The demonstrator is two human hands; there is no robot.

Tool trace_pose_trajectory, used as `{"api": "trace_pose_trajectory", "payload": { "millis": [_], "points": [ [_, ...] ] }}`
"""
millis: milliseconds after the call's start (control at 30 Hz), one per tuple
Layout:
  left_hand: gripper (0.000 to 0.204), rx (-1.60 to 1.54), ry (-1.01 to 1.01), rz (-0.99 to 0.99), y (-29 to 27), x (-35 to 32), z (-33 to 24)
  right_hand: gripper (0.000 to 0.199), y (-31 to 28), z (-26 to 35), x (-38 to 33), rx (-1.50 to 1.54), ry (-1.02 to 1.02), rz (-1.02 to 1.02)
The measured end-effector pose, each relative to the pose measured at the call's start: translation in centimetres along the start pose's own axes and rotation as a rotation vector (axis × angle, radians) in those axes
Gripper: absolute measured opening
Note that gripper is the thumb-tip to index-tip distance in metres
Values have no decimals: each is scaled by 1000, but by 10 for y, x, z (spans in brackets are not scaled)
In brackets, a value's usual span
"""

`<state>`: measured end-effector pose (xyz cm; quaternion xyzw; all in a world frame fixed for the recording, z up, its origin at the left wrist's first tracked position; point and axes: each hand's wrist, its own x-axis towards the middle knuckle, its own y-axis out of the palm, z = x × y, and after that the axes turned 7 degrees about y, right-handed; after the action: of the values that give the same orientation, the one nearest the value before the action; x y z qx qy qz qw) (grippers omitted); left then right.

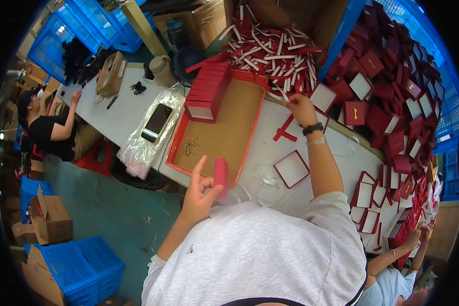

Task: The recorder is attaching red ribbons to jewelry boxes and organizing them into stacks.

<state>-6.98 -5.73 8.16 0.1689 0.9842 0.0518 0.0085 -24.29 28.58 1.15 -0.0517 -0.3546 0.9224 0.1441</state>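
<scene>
Left hand [199, 191] low at the table edge, thumb and middle fingers clamped on a small red box [221, 173] held upright, forefinger raised clear. Box just over the near rim of the shallow red tray [176, 137] with its brown cardboard floor. Probably light, stiff card with a smooth wrapped skin; likely to dent if squeezed at the open face, so best pinched across the two long sides, as now. Further back in the tray, a stack of red boxes [206, 89] leaning against the far rim. Right of the tray, on the white table [270, 148], an open box base [291, 169] with a white lining, lying flat, and a red folded strip [284, 130]. Right hand [301, 108] stretched far forward, black watch at the wrist, fingers drawn together at the edge of the heap of red and white strips [275, 51]; what is pinched there, if anything, cannot be told. Beyond, a big pile of dark red boxes [392, 92].
</scene>
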Motion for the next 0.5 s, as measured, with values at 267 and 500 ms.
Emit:
{"api": "trace_pose_trajectory", "payload": {
  "millis": [267, 500],
  "points": [
    [16, -33, 92, 116, 16, 43, -9, 12, -27, 87, -162, 1255, 138, 524],
    [15, 212, 87, 231, 48, 59, 6, 8, 9, 94, -191, 1531, 326, 539]
  ]
}}
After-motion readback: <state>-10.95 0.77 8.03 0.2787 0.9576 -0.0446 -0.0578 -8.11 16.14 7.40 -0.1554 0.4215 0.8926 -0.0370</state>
